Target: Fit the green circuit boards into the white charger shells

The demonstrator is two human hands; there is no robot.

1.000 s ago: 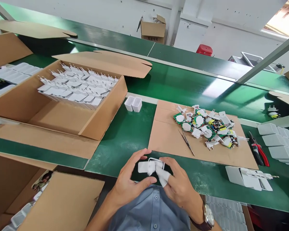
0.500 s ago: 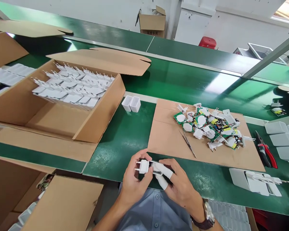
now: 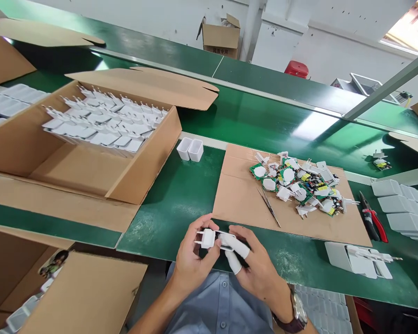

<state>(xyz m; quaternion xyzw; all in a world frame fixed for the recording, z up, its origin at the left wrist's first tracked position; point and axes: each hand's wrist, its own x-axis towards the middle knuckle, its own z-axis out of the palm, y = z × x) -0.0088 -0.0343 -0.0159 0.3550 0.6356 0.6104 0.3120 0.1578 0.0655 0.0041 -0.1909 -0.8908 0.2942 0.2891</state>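
Above the bench's front edge, my left hand (image 3: pixel 195 257) is closed around a white plug piece (image 3: pixel 208 238) whose two pins point left. My right hand (image 3: pixel 256 264), with white finger cots on two fingers, grips the right end of the same piece, a flat white frame. What lies between the fingers is partly hidden. Just beyond, on a cardboard sheet (image 3: pixel 237 195), lie tweezers (image 3: pixel 269 207) and a heap of green circuit boards with white plug pieces (image 3: pixel 301 181).
An open carton (image 3: pixel 125 190) at left holds rows of white plug pieces (image 3: pixel 107 120). Two white housings (image 3: pixel 190 150) stand beside it. Red-handled pliers (image 3: pixel 373 218), stacked white housings (image 3: pixel 404 204) and plug parts on a housing (image 3: pixel 358 260) lie at right. A metal post (image 3: pixel 386 88) rises behind.
The view has turned slightly to the right, so the bench items at right appear shifted left. Both hands keep their hold on the plug piece with almost no movement.
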